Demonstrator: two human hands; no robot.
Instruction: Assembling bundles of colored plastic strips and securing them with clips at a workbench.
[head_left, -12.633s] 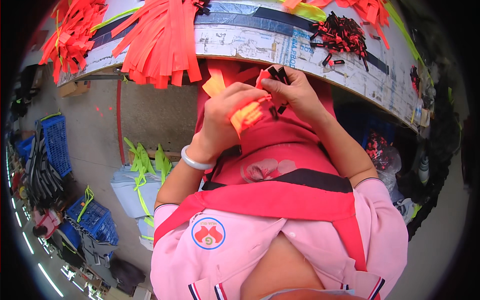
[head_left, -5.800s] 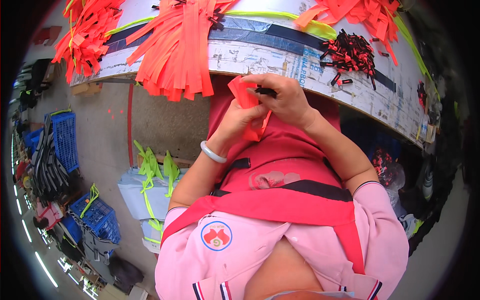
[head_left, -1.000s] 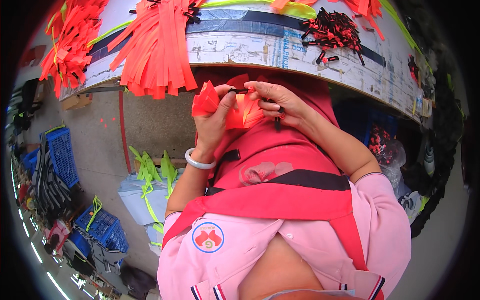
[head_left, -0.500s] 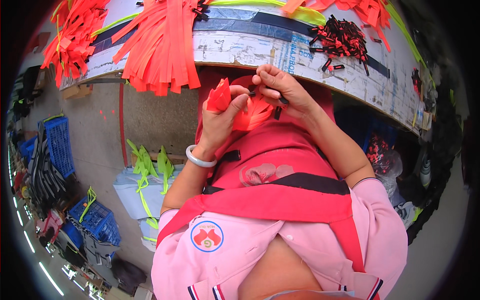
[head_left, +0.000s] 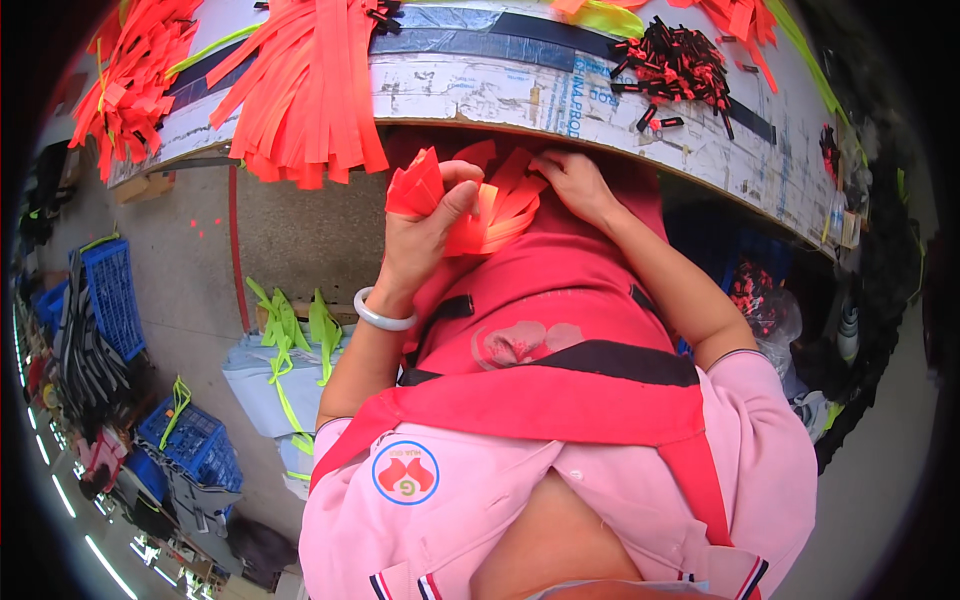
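Left hand [head_left: 422, 232]: I'm gripping orange strips [head_left: 413, 187] over my apron [head_left: 545, 300], near the table [head_left: 470, 92] | right hand [head_left: 578, 186]: at their far end, pinching or not I can't tell | risk: if my left grip loosens, strips could slide away

Shows a grey floor [head_left: 185, 280] along the left, crossed by a red line [head_left: 237, 255] and marked with three small red spots [head_left: 201, 224] near it. Spans the top with a long white worktable [head_left: 470, 98], scuffed along the front and banded with dark tape [head_left: 450, 48]. Has a brown box [head_left: 146, 187] below the left end and blue plastic crates [head_left: 115, 295] lower down. Glows at lower left with white strips of light [head_left: 63, 495] (lamps or windows, hard to tell).
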